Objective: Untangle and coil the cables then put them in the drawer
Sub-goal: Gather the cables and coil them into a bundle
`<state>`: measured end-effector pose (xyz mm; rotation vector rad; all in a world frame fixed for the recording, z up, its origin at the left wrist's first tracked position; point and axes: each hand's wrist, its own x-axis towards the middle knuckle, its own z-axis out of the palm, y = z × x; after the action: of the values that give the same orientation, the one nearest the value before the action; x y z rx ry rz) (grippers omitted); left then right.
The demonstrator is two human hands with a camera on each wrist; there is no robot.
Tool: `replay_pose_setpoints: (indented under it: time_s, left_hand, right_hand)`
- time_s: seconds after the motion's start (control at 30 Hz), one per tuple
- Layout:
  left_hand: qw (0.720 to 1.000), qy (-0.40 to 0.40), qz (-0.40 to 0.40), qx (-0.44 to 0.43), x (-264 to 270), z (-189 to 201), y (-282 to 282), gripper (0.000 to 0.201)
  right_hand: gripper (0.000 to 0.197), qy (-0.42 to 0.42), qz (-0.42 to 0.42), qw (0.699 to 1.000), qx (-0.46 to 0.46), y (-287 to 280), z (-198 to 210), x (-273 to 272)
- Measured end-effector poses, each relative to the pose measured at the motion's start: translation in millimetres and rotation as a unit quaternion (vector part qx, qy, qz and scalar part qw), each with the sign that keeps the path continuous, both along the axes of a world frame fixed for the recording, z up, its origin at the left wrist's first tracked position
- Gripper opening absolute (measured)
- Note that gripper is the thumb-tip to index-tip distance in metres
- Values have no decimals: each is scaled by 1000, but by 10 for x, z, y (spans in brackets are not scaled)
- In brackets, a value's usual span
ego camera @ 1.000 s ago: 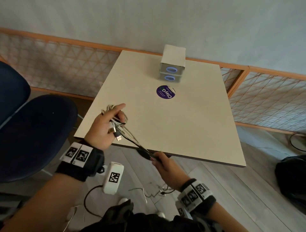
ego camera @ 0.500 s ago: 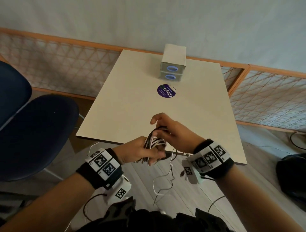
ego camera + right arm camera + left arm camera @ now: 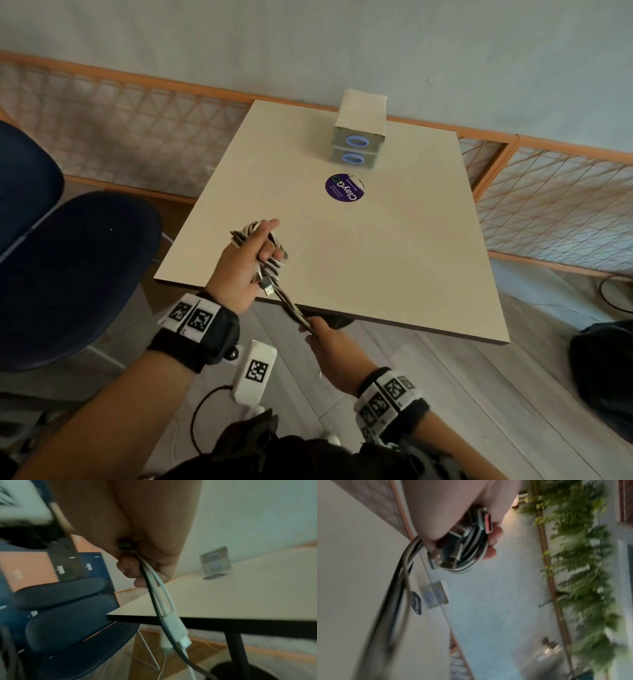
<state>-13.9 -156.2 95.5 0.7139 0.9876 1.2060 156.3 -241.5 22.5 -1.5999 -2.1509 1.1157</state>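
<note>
left hand point(image 3: 239, 263) grips coiled cables point(image 3: 270, 255) over beige table point(image 3: 394, 260), right hand point(image 3: 329, 346) pinches their tails; drawer box point(image 3: 359, 137) at 12, blue chair point(image 3: 68, 267) at 9, wood floor point(image 3: 462, 394)

Soft even daylight, head view sharp w/ wide-angle bending; both wrist views motion-blurred.

Tabletop point(image 3: 394, 267) left bare between near edge and round sticker point(image 3: 344, 187); far edge blocked by drawer unit point(image 3: 359, 137); left approach flanked by blue chair point(image 3: 68, 274).
</note>
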Motion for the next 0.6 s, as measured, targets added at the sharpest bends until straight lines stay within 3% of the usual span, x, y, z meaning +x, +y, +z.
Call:
replay_pose_setpoints:
  time_s: [0.03,0.1,0.2,0.27,0.33,0.4,0.53,0.6]
  left_hand:
    - [995,99,5,31,7,-75,28,35]
    - [955,278,-51,89,32,-174,23,46]
    - [888,378,-225,134,99,-245,-65,70]
    - [853,363,-347,144,214,-153,-163,79]
    - [832,336,-418,141,314,-23,-210,61]
    - [844,293,-440,90,378,93,-230,20]
    - [870,145,-470,-37,435,118,-293,8]
    - [873,43,-478,-82,453,77,-350,10]
  right_hand:
    - [30,-7,17,1000,24,-22,67,-9]
    - [34,24,55,994,94,-4,263,1]
    - [29,76,65,982,161,179,576,113]
    - [22,80,33,984,154,310,722,219]
    - [18,68,23,985,160,388,827,264]
    - [20,63,25,976,206,446,880,265]
    - [17,95,-23,958,268,542,887,212]
    - [16,146,-87,968,186,627,868,211]
